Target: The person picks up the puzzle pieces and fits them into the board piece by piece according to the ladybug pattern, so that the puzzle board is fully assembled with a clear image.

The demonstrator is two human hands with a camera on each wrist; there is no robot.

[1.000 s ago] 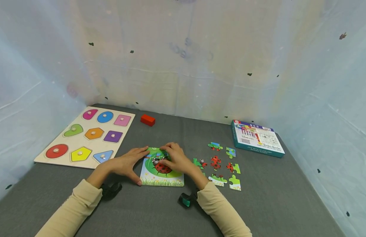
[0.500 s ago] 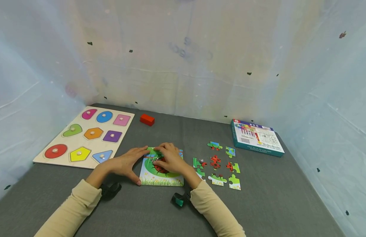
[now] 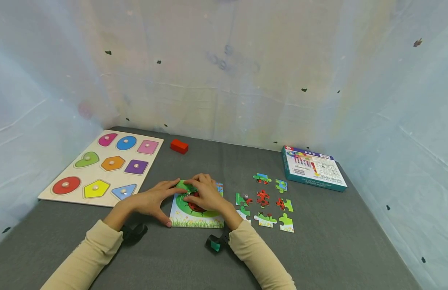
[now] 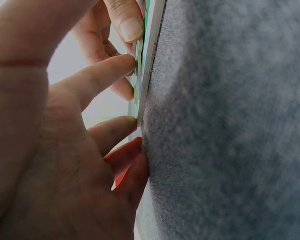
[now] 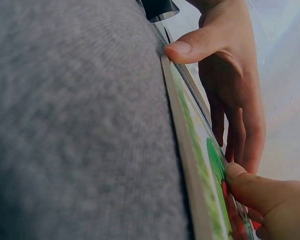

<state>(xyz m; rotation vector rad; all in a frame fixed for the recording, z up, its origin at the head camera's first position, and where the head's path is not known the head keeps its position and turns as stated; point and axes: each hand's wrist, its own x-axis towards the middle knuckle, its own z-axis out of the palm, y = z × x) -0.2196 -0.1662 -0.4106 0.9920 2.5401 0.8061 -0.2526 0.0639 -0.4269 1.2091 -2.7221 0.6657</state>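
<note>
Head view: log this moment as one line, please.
left hand: at left edge of square green-white ladybug board | right hand: touching its picture | loose multicoloured jigsaw pieces: right of board

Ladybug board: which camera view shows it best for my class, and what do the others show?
The head view: it shows the ladybug board from above, picture mostly visible around the right hand. Left wrist: a thin edge-on sliver. Right wrist: an edge and slanted picture strip.
</note>
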